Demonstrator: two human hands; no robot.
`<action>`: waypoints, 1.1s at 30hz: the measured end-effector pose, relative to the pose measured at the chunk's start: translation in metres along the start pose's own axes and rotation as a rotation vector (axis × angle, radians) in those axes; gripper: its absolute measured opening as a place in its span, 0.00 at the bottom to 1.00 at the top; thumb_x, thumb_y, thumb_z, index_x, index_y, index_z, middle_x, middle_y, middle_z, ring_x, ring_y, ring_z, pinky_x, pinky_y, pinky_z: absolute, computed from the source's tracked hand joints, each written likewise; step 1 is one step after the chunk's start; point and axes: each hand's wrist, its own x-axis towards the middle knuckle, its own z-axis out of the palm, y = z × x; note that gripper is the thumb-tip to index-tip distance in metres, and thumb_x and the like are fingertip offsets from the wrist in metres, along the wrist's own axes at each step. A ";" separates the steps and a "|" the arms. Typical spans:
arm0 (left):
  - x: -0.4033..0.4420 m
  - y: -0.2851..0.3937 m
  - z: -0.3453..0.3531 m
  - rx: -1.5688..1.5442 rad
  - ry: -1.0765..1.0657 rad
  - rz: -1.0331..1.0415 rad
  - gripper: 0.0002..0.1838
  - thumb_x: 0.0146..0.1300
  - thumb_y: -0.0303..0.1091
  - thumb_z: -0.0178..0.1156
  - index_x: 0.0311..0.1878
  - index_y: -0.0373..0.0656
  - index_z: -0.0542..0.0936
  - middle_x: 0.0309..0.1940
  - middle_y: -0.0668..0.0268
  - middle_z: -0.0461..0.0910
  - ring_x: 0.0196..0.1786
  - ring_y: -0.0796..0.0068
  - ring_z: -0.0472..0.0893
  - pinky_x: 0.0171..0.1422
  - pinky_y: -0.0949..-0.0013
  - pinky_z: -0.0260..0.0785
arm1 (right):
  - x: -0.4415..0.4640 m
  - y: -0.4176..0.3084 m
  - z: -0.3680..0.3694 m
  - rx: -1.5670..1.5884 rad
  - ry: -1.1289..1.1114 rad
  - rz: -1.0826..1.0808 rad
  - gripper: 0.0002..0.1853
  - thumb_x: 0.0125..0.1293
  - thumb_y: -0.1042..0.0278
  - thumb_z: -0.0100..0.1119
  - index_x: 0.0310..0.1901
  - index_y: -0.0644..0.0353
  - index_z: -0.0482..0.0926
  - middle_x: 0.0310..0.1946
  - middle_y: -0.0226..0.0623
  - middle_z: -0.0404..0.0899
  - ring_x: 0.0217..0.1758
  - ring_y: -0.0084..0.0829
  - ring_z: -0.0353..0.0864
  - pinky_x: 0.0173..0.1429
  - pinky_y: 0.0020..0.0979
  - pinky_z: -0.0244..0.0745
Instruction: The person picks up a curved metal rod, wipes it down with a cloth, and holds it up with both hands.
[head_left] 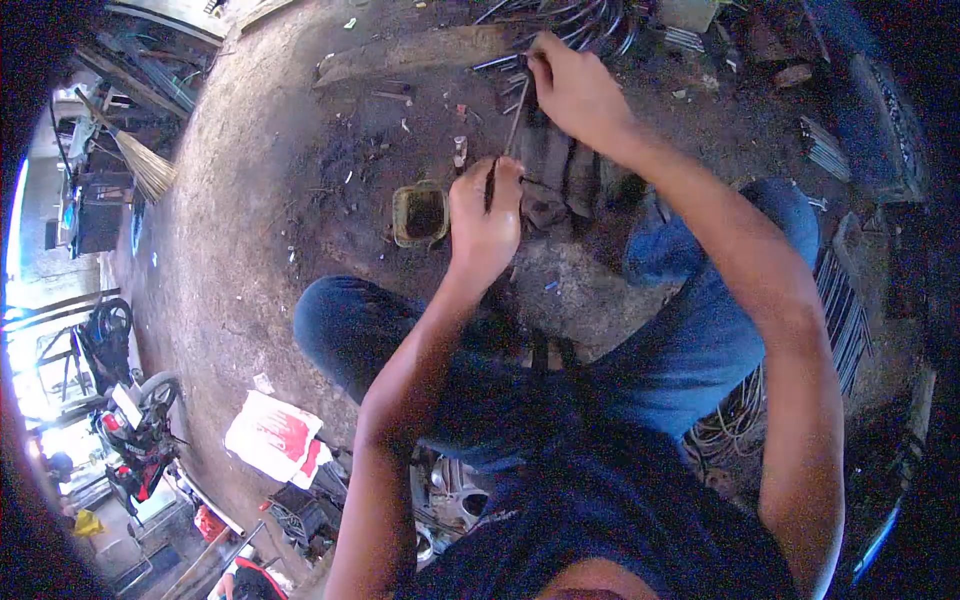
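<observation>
Head view: both grips visible.
Right grip (575, 90): closed, pinching the rod's far end.
Left grip (487, 212): closed around the rod nearer the body; exact contact hidden by the fingers.
Rod (516, 122): thin, bridging the gap between both grips, slightly slanted.
Tub (399, 216): on floor (250, 230), just left of left grip, dark contents.
Curved bars (590, 14): just beyond right grip.
Plank (420, 58): left of right grip.
Bag (270, 435): white-red, well left of left grip and nearer the body.
</observation>
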 end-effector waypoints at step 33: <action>-0.001 0.006 -0.002 0.092 -0.043 0.190 0.13 0.71 0.34 0.50 0.36 0.36 0.79 0.17 0.75 0.67 0.21 0.87 0.65 0.24 0.75 0.55 | -0.036 -0.001 -0.011 0.040 -0.078 -0.180 0.08 0.65 0.71 0.56 0.44 0.61 0.72 0.28 0.54 0.79 0.31 0.56 0.80 0.30 0.49 0.74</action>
